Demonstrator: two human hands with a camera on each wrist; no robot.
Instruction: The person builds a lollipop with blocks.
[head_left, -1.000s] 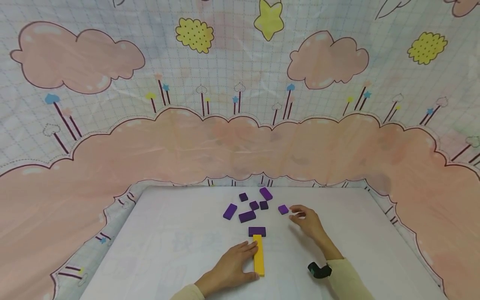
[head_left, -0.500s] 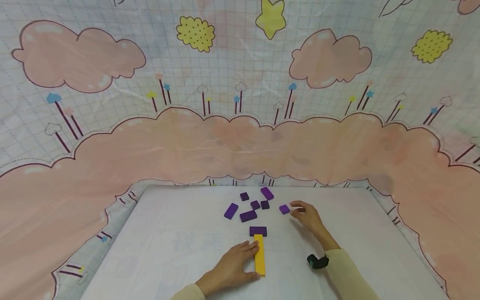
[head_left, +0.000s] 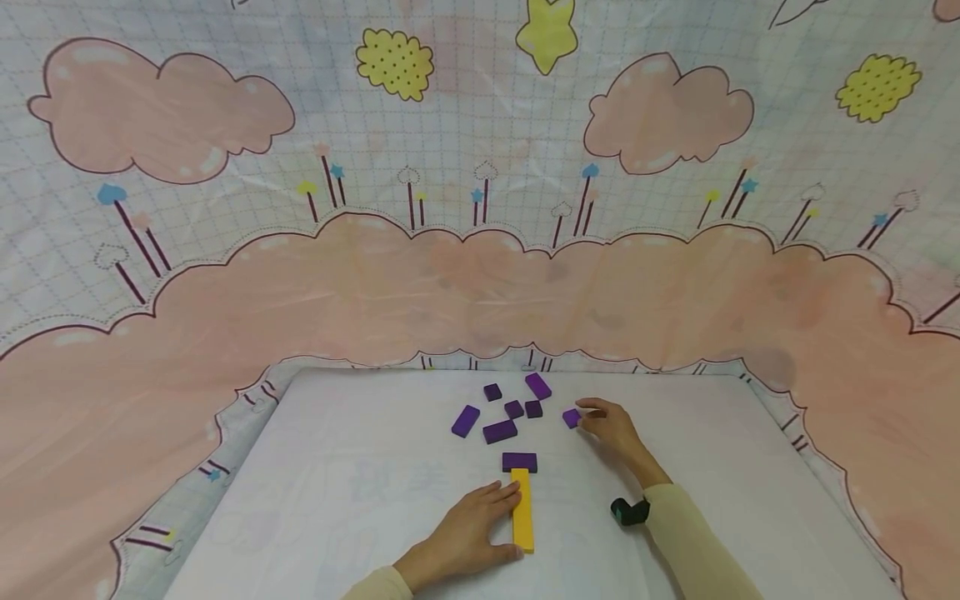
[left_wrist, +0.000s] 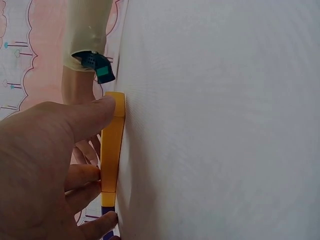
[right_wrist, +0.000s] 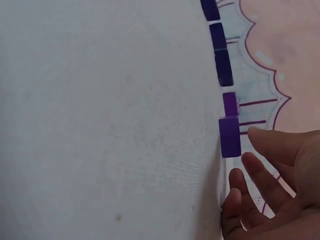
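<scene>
"Where is the small block [head_left: 572, 418] to be found?"

"It is seen on the surface [head_left: 300, 492], to the right of the scattered purple blocks [head_left: 500, 431], just beside the fingertips of the right hand [head_left: 613, 429]. Thumb and fingers are held curved and parted; in the right wrist view a gap is shown, so no hold can be claimed."

"And the bar [head_left: 522, 510]?"

"It is laid lengthwise, its far end set against the crosspiece [head_left: 519, 462], or very nearly. By the left hand [head_left: 468, 525] it is touched rather than grasped: the thumb is rested at the near end, and relaxed fingers are laid toward the far end."

"How are they likely to handle?"

"As light, stiff pieces, judging by the crisp edges; wood or plastic cannot be told. Little fragility is expected, though a smooth face might be lost if only a corner were pinched."

"Where should hold be taken?"

"The small block is best pinched across two opposite sides. The bar is best held by its long sides near the middle, so that the crosspiece is not nudged."
</scene>
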